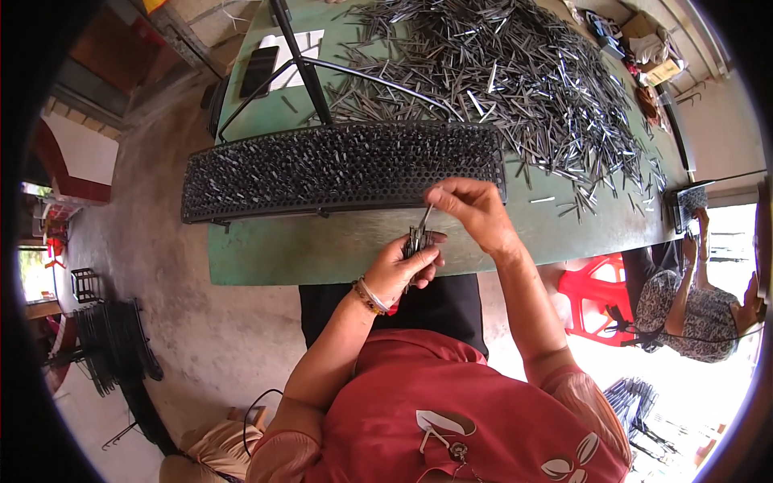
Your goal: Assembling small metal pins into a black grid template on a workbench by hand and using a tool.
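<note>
Clutches a small bundle of dark strips [416,239] in the curled left hand [398,266], mid-frame; pinches one thin strip [427,215] between thumb and forefinger of the right hand [477,216], at the top of the bundle. Faces a long black perforated tray [386,187], densely studded with strips, over a green table [258,262]. Takes in a broad loose heap of strips [491,72] at upper right, white paper [306,47] at upper left, grey floor [185,282] along the left, and a red stool [593,298] beside a seated co-worker [684,314] at far right.
</note>
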### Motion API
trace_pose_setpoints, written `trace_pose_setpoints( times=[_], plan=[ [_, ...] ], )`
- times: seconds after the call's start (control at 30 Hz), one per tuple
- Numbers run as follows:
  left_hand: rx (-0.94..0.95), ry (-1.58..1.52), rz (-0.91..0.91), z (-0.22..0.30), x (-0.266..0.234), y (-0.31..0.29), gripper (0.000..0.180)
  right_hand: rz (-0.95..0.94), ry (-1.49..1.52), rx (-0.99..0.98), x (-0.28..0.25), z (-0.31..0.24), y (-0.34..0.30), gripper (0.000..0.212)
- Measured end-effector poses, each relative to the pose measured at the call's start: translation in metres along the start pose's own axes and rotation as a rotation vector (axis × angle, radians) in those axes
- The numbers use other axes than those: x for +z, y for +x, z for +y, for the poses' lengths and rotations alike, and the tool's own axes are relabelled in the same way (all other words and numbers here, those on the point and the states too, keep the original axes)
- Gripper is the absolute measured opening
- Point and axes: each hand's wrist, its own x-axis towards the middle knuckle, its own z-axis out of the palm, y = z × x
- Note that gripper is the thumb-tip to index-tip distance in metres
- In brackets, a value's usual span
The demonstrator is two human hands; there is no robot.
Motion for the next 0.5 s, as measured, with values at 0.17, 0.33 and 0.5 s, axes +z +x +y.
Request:
trace_pose_setpoints(
  times=[0.17, 0.33, 0.5],
  plan=[
    [-0.039, -0.084, 0.123, -0.009, -0.010, 0.001, 0.030, 0.285, -0.296, -0.112, 0.005, 0.001, 0.023, 0.021],
    [-0.041, -0.139, 0.120, -0.005, -0.008, 0.001, 0.028, 0.415, -0.561, -0.454, 0.009, 0.018, 0.042, 0.023],
    [-0.087, -0.289, 0.117, -0.005, -0.015, 0.000, 0.026, 0.399, -0.786, -0.603, 0.009, 0.024, 0.045, 0.022]
  ],
)
